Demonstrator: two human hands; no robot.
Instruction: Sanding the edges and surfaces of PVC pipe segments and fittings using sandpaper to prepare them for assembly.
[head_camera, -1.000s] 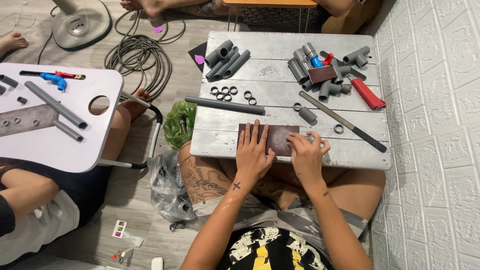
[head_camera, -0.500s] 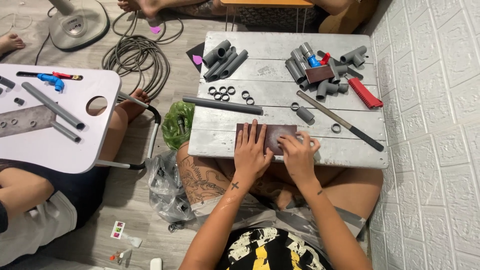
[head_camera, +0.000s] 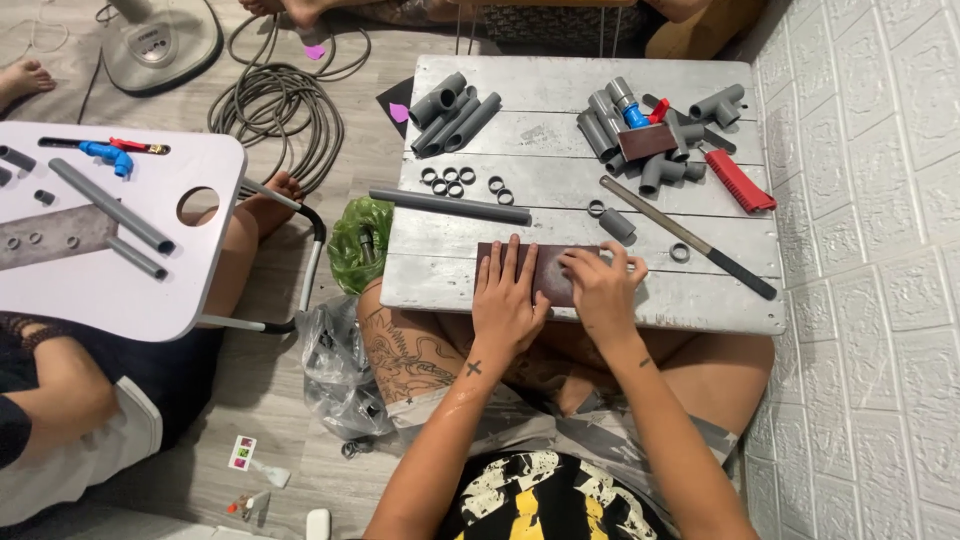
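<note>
A seated person presses both hands onto a dark brown sheet of sandpaper (head_camera: 545, 268) lying flat at the near edge of a low, whitewashed plank desk (head_camera: 700, 305). The left hand (head_camera: 506, 298) lies open, fingers spread flat across the sheet's left half; the right hand (head_camera: 603, 290) rests on its right end with fingers curled down — whether they pinch something small beneath cannot be told.

Just beyond the sheet lies a long grey pipe (head_camera: 450, 207), with a cluster of cut grey rings (head_camera: 464, 181) behind it. A short pipe stub (head_camera: 617, 224) and a long file with a black handle (head_camera: 688, 238) sit to the right — near the hands but not touching them. Further back are stacked pipe lengths (head_camera: 452, 110), a pile of grey fittings (head_camera: 655, 135) and a red-handled tool (head_camera: 740, 181). To the left, another person sits at a white lap desk (head_camera: 120, 290) carrying more pipe pieces.
</note>
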